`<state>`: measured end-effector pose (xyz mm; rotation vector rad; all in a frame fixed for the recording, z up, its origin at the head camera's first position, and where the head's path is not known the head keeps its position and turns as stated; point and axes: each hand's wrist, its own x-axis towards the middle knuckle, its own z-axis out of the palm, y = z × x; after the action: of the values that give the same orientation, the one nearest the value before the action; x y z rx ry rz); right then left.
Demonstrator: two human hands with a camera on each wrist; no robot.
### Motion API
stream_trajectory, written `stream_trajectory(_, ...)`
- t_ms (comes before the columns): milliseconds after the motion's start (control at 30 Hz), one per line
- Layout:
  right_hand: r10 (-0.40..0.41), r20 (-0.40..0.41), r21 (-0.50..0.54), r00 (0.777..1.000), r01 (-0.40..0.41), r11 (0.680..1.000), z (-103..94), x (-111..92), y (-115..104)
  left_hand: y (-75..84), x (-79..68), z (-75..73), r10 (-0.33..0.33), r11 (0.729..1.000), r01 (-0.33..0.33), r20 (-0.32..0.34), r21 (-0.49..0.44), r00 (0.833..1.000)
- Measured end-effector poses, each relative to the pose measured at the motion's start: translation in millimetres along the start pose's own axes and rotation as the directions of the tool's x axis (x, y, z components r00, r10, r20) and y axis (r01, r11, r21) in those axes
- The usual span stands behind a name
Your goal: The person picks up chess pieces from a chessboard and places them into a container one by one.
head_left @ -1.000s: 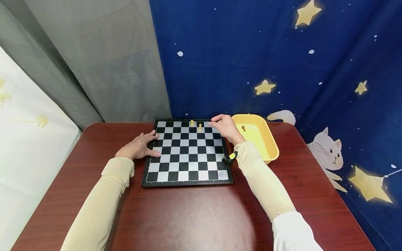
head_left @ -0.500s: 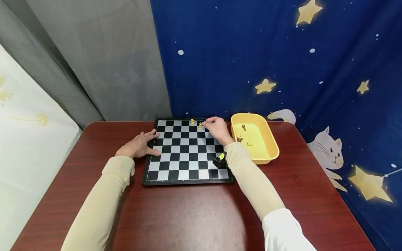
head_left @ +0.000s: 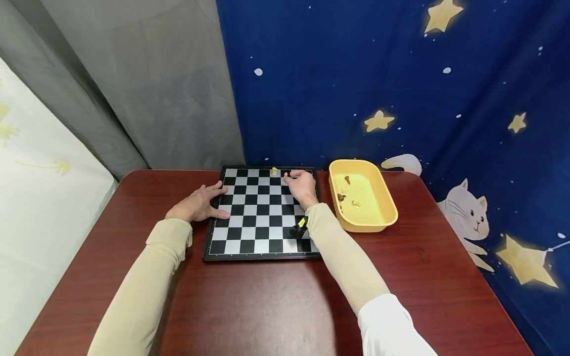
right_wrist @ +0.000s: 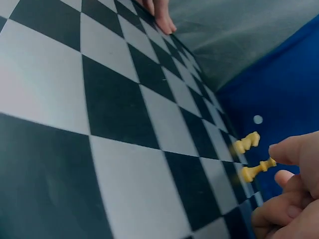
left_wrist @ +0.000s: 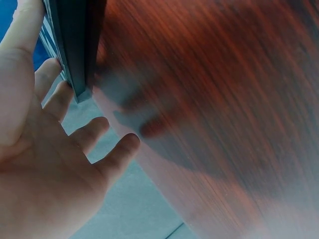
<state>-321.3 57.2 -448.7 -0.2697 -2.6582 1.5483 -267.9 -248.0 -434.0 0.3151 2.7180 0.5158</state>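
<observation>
A black-and-white chessboard [head_left: 249, 212] lies on the table. My left hand [head_left: 196, 203] rests on its left edge with fingers and thumb spread; in the left wrist view several fingers [left_wrist: 115, 159] reach past the board's dark rim. Near the far right of the board, my right hand [head_left: 303, 189] has thumb and finger at the top of a yellow chess piece [right_wrist: 253, 173], seemingly pinching it while its base stands on the board. A yellow knight [right_wrist: 247, 143] stands on the board just left of that piece. The right hand partly covers the piece in the head view.
To the right of the board stands a yellow plastic tub [head_left: 387, 205] with several small brown and yellow pieces inside. The reddish-brown table [head_left: 249, 306] runs back to a grey curtain [head_left: 178, 99] and a blue star-patterned curtain [head_left: 311, 99].
My right hand has moved left from the board's far right corner to the yellow chess piece. More of the tub's contents have come into view. The left hand has stayed put.
</observation>
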Motion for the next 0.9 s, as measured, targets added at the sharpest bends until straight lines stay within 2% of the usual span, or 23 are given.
stream_trajectory(167,0.011,-0.025,0.001,1.000,-0.011,1.000,7.3,-1,2,-0.9,0.2,1.4,0.009,1.000,-0.009,-0.010,-0.001,1.000)
stream_trajectory(367,0.007,0.004,-0.035,1.000,-0.007,0.999,10.0,0,-2,-1.6,1.9,2.0,-0.001,1.000,0.001,-0.014,0.003,1.000)
stream_trajectory(633,0.064,-0.004,-0.092,0.998,-0.065,0.994,11.6,3,-2,-0.5,1.9,1.3,0.014,1.000,-0.014,-0.008,-0.002,1.000)
stream_trajectory(900,0.102,-0.026,-0.098,0.994,-0.104,0.990,14.9,3,-6,-0.3,0.8,0.2,0.004,1.000,-0.004,-0.006,-0.016,1.000)
